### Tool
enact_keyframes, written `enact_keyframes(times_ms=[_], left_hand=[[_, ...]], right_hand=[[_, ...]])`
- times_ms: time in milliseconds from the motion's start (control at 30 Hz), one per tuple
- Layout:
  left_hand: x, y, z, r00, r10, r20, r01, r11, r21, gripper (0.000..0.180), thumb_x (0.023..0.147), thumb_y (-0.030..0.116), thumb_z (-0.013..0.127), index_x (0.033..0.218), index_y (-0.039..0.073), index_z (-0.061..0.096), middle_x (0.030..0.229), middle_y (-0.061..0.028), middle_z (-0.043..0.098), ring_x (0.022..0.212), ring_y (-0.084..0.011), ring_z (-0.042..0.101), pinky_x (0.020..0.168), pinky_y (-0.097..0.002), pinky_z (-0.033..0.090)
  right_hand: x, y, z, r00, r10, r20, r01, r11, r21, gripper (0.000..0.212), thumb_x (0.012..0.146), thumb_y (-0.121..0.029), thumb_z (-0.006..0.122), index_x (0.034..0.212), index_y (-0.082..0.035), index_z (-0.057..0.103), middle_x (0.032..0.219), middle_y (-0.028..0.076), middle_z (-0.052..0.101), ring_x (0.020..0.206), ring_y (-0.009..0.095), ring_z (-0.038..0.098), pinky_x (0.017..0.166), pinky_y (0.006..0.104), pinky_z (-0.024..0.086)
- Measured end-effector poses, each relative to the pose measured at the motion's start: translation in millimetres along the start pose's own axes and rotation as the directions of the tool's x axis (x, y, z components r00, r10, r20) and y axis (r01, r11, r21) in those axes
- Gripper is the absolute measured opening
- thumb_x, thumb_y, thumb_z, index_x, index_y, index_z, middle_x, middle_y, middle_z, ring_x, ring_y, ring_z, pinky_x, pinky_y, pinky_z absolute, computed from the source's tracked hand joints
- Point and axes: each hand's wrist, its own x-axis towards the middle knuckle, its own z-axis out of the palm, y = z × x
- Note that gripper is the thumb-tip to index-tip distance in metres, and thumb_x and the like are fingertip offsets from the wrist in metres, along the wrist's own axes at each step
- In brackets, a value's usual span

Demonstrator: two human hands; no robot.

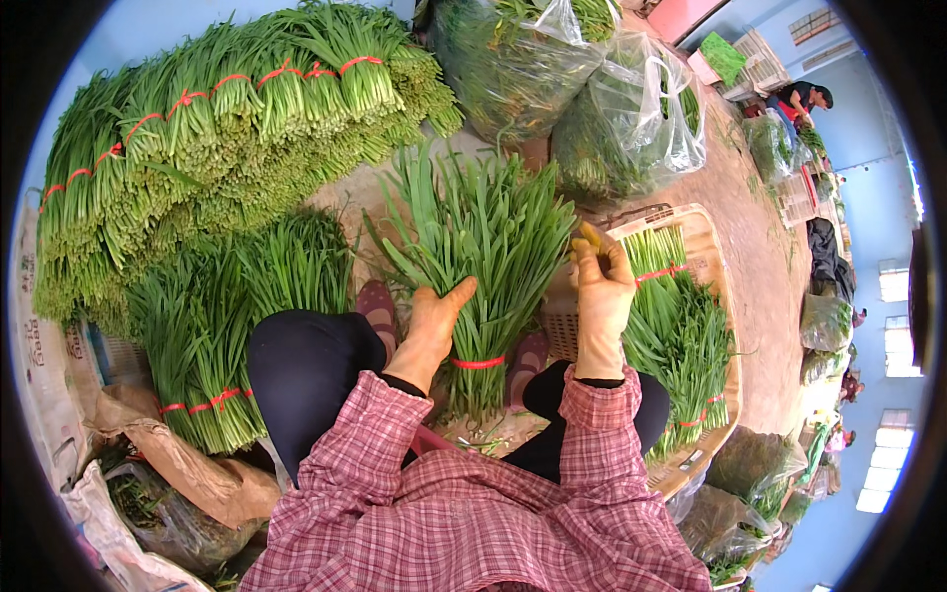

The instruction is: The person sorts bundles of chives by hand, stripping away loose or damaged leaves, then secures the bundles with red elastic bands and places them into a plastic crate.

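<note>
Green and limp-leaved, the upright bundle of long flat chive-like leaves tied with a red rubber band [480, 286] stands on the ground between my knees. My left hand [431, 326], in a tan glove, is wrapped around its left side just above the band, thumb up against the leaves, so that hand is closed on the bundle. My right hand [602, 286], gloved the same, sits beside the bundle's right edge with the fingers curled; whether it pinches a leaf or only brushes them I cannot tell. I judge the bundle light but floppy at the top and firm only at the banded waist, so the waist is the place to hold; the tips would bend and bruise. To my right lies a tan plastic basket [715, 266] with more tied bundles, and to my left a big stack of banded green bundles [227, 128].
</note>
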Motion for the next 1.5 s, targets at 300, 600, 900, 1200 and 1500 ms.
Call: enact_keyframes(times_ms=[300, 600, 900, 1200, 1500], left_hand=[[-14.6, 2.7, 21.4, 0.982, 0.095, 0.161, -0.104, 0.993, 0.051, 0.036, 0.089, 0.004, 0.072, 0.122, -0.001, 0.063, 0.114, -0.0085, 0.069, 0.097, -0.0190, 0.064, 0.088, -0.0331, 0.051], [-17.8, 7.9, 10.7, 0.993, 0.058, 0.103, -0.063, 0.997, 0.049, 0.036, 0.088, 0.009, 0.072, 0.121, -0.003, 0.063, 0.112, -0.0094, 0.070, 0.096, -0.0202, 0.064, 0.086, -0.0347, 0.051], [-11.7, -3.9, 11.5, 0.987, 0.008, 0.159, -0.025, 0.995, 0.102, 0.034, 0.089, 0.009, 0.072, 0.120, -0.002, 0.064, 0.111, -0.0103, 0.070, 0.094, -0.0208, 0.066, 0.083, -0.0358, 0.053], [-12.3, -3.7, 16.7, 0.992, 0.004, 0.127, -0.013, 0.998, 0.068, 0.034, 0.089, 0.005, 0.070, 0.122, -0.002, 0.063, 0.112, -0.0113, 0.070, 0.097, -0.0210, 0.067, 0.083, -0.0362, 0.055], [-17.9, 7.6, 14.0, 0.989, -0.078, 0.124, 0.060, 0.987, 0.146, 0.038, 0.088, 0.005, 0.070, 0.124, -0.005, 0.061, 0.114, -0.0128, 0.069, 0.096, -0.0223, 0.066, 0.087, -0.0368, 0.053]], right_hand=[[4.2, -12.0, 60.6, 0.812, -0.438, 0.385, 0.549, 0.797, -0.252, 0.017, 0.086, -0.017, 0.076, 0.101, -0.009, 0.075, 0.080, 0.002, 0.070, 0.069, 0.011, 0.063, 0.061, 0.0278, 0.052], [11.6, -54.1, 23.5, 0.893, 0.198, 0.404, -0.219, 0.976, 0.006, 0.025, 0.096, -0.026, 0.068, 0.106, -0.003, 0.072, 0.091, 0.006, 0.074, 0.056, 0.008, 0.056, 0.052, 0.0212, 0.046], [24.9, -1.7, 49.7, 0.987, -0.061, 0.147, 0.055, 0.998, 0.041, 0.018, 0.092, -0.025, 0.072, 0.100, -0.008, 0.074, 0.084, 0.002, 0.072, 0.061, 0.008, 0.055, 0.054, 0.0231, 0.048], [-20.3, 10.2, 34.3, 0.836, -0.176, 0.519, 0.452, 0.758, -0.471, 0.025, 0.081, -0.030, 0.078, 0.102, -0.018, 0.076, 0.085, 0.008, 0.070, 0.077, 0.023, 0.069, 0.073, 0.0367, 0.056], [29.0, -37.7, 14.6, 0.942, 0.197, 0.272, -0.173, 0.979, -0.111, 0.023, 0.095, -0.024, 0.067, 0.105, -0.004, 0.073, 0.069, 0.004, 0.068, 0.051, 0.007, 0.054, 0.046, 0.0222, 0.042]])
